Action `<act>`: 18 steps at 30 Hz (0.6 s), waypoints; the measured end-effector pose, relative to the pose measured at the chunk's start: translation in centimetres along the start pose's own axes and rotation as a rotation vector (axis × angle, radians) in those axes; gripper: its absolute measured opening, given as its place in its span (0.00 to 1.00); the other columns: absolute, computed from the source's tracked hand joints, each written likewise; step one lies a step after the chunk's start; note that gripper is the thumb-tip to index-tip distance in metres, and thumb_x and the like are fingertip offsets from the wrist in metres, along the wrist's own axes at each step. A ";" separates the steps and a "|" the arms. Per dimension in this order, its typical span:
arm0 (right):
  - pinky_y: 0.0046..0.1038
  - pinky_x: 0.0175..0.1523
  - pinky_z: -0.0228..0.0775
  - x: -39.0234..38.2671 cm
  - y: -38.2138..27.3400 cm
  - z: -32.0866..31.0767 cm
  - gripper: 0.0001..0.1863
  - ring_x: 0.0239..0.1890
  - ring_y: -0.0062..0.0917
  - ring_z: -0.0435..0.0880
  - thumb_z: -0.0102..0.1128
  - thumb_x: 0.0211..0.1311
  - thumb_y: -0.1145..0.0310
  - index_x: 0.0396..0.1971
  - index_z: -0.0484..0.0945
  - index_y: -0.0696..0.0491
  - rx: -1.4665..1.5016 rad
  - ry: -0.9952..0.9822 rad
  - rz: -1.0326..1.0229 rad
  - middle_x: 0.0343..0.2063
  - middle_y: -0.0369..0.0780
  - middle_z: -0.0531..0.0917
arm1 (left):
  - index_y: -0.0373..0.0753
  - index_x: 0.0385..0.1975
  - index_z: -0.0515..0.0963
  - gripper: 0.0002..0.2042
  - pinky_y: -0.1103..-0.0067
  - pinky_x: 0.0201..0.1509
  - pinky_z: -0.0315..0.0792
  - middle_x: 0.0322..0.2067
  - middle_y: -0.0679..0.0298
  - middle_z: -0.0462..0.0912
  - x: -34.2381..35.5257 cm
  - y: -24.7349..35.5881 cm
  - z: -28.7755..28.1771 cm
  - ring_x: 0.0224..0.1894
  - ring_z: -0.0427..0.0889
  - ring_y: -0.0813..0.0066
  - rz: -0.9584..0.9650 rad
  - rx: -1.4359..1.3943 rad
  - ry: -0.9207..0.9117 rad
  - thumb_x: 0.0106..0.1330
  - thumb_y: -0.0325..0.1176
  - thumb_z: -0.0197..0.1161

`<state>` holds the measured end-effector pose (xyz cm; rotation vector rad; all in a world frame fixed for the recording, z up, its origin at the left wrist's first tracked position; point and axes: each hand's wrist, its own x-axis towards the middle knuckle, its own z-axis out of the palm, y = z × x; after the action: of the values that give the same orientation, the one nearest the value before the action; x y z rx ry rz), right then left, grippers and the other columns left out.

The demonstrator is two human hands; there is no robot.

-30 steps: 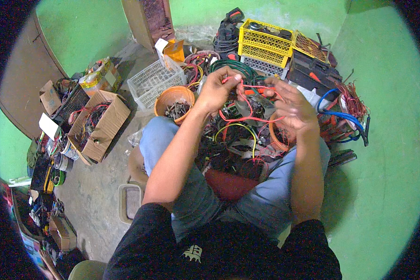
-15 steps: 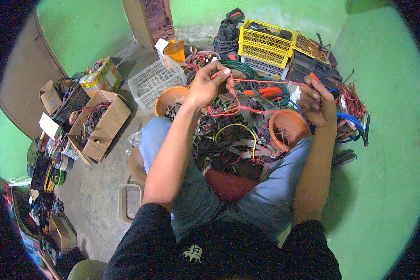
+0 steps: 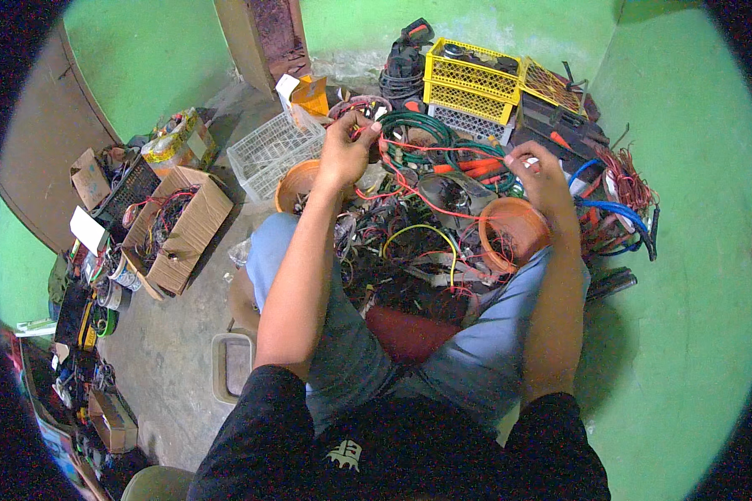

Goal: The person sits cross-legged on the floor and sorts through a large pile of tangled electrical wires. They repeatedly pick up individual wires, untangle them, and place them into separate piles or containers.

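Note:
A thin red wire (image 3: pixel 403 178) runs between my hands, above a heap of tangled wires (image 3: pixel 401 242) in front of my crossed legs. My left hand (image 3: pixel 348 152) pinches it between thumb and fingers, and part of the wire droops in a loop below. My right hand (image 3: pixel 545 175) has thumb and forefinger together on the wire at the right, over an orange tub (image 3: pixel 530 224). A yellow wire (image 3: pixel 430 226) arches over the heap. Behind the red wire lies a coil of dark green cable (image 3: pixel 414 123).
Another orange tub (image 3: pixel 291 185) and a clear plastic basket (image 3: pixel 267 150) stand left of the heap. Yellow crates (image 3: pixel 468 88) are stacked at the back. A cardboard box (image 3: pixel 194 238) of wires sits farther left. Blue cable (image 3: pixel 618 209) lies right, near the green wall (image 3: pixel 685 292).
Both hands have shifted left, the right one farther, so they are closer together. The right hand's fingers have closed on the wire, and the drooping loop has spread wider.

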<state>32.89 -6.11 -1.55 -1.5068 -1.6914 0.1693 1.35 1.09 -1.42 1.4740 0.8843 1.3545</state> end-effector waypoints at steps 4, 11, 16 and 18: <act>0.37 0.49 0.69 -0.5 -1.0 2.9 0.13 0.43 0.39 0.80 0.57 0.62 0.62 0.37 0.80 0.56 -0.161 0.175 0.011 0.40 0.48 0.81 | 0.32 0.29 0.75 0.08 0.70 0.35 0.73 0.24 0.56 0.81 0.8 -2.5 -0.2 0.28 0.81 0.67 0.155 0.343 0.083 0.64 0.31 0.61; 0.40 0.35 0.69 -4.2 -10.2 8.8 0.22 0.28 0.47 0.81 0.54 0.64 0.51 0.29 0.78 0.59 0.067 -0.046 -0.002 0.21 0.51 0.79 | 0.33 0.29 0.76 0.09 0.64 0.39 0.73 0.27 0.48 0.82 0.8 -4.3 1.1 0.35 0.82 0.50 0.106 0.388 0.158 0.59 0.34 0.64; 0.32 0.37 0.70 -4.7 -7.4 13.5 0.25 0.26 0.31 0.80 0.56 0.63 0.49 0.33 0.81 0.61 0.182 -0.361 0.156 0.21 0.43 0.82 | 0.33 0.27 0.76 0.09 0.64 0.39 0.73 0.26 0.48 0.81 0.1 -3.0 2.1 0.33 0.82 0.50 0.209 0.559 0.192 0.59 0.32 0.64; 0.30 0.37 0.69 -4.5 -7.2 13.8 0.24 0.25 0.27 0.79 0.56 0.64 0.50 0.32 0.82 0.60 0.270 -0.391 0.158 0.22 0.39 0.83 | 0.33 0.27 0.76 0.09 0.64 0.38 0.73 0.26 0.48 0.81 0.3 -3.3 1.9 0.33 0.82 0.49 0.228 0.531 0.219 0.59 0.32 0.63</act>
<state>18.09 -6.23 -8.25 -1.4650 -1.7582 0.7892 3.55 2.15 -4.42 1.8963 1.3223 1.5424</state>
